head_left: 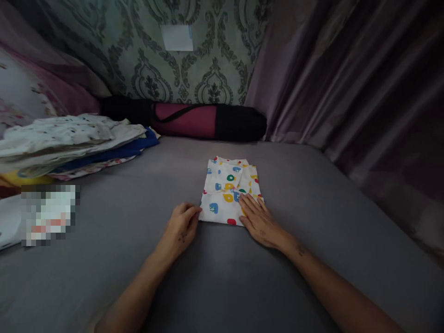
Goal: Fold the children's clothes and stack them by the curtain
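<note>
A folded white garment (222, 212) with a blue, red, yellow and green print lies flat on the grey sheet in the middle of the head view. At its near left corner, my left hand (182, 226) is closed, thumb and fingers pinching the fabric edge. My right hand (258, 222) rests palm down on the near right part, its fingers stretched out over the cloth. That hand covers some of the print and the near right corner. Overlapping layers show toward the far side of the garment.
Stacked clothes (76, 138) lie at the left, with a white item (10, 222) partly blurred out nearer to me. A black and maroon long bag (187, 121) runs along the patterned wall. Purple curtains (333, 92) hang at the right of the grey sheet (312, 194).
</note>
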Motion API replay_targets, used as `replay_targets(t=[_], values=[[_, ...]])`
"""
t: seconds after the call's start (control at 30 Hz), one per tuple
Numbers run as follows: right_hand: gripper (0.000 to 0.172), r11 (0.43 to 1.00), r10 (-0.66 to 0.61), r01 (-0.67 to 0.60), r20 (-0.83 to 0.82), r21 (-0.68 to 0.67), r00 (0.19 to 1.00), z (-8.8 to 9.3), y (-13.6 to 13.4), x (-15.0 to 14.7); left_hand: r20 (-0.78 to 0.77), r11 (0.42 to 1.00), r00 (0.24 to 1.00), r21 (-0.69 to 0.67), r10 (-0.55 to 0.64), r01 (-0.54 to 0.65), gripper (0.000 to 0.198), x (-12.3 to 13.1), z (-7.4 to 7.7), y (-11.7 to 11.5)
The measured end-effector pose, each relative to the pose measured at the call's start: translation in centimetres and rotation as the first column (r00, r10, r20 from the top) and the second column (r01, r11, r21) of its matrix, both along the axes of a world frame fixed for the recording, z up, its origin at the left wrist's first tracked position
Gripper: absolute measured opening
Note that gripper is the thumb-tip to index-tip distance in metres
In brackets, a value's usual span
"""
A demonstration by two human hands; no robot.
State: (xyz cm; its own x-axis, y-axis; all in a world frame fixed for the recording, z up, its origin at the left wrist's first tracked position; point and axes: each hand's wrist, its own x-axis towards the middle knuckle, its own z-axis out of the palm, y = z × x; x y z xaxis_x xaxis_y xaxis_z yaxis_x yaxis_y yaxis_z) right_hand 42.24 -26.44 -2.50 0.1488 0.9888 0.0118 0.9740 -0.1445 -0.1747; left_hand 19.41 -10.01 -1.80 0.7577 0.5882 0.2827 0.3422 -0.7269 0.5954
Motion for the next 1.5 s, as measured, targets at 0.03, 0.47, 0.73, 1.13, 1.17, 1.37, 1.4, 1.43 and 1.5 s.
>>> replay_targets(t=[0.03, 0.47, 0.73, 1.13, 1.17, 1.37, 1.4, 1.43, 1.5], values=[[0.060, 1.000, -0.002, 0.002, 0.001, -0.008, 1.000, 0.2, 0.0, 0.0, -0.001, 1.000, 1.000, 0.000, 0.006, -0.006, 0.029, 0.0, 0.0, 0.0], [0.054, 0.993, 0.070, -0.070, 0.007, 0.092, 0.998, 3.8, 4.1, -3.0, 0.018, 0.999, 1.000, 0.025, -0.022, 0.021, 0.029, -0.1, -0.2, 0.0], [0.058, 0.987, 0.156, -0.153, -0.046, 0.055, 0.987, 1.4, 5.8, -3.8, 0.022, 1.000, 1.000, 0.023, -0.019, 0.019, 0.028, -0.1, -0.2, 0.1], [0.059, 0.990, 0.141, -0.140, -0.079, 0.028, 0.987, 0.9, 5.9, -3.7, 0.003, 0.999, 0.999, 0.013, -0.033, 0.033, 0.029, -0.1, -0.3, 0.2], [0.060, 0.990, 0.141, -0.140, -0.084, 0.021, 0.986, 1.0, 5.9, -3.7, 0.004, 0.999, 0.999, 0.012, -0.036, 0.036, 0.029, -0.1, -0.3, 0.2], [0.060, 0.990, 0.142, -0.142, -0.113, 0.007, 0.983, 2.1, 6.1, -4.0, 0.000, 1.000, 1.000, 0.011, -0.014, 0.014, 0.027, 0.0, 0.0, 0.1], [0.059, 0.989, 0.146, -0.144, -0.110, 0.025, 0.983, 2.4, 6.3, -4.3, 0.000, 1.000, 1.000, 0.017, -0.006, 0.006, 0.027, -0.1, 0.0, 0.1], [0.059, 0.987, 0.156, -0.152, -0.107, 0.044, 0.982, 2.5, 6.4, -4.6, 0.001, 1.000, 1.000, 0.025, 0.003, -0.003, 0.027, -0.1, 0.0, 0.1], [0.059, 0.981, 0.188, -0.181, -0.101, 0.070, 0.977, 2.8, 6.9, -5.3, 0.002, 0.999, 1.000, 0.044, 0.027, -0.028, 0.027, -0.2, 0.1, 0.3]])
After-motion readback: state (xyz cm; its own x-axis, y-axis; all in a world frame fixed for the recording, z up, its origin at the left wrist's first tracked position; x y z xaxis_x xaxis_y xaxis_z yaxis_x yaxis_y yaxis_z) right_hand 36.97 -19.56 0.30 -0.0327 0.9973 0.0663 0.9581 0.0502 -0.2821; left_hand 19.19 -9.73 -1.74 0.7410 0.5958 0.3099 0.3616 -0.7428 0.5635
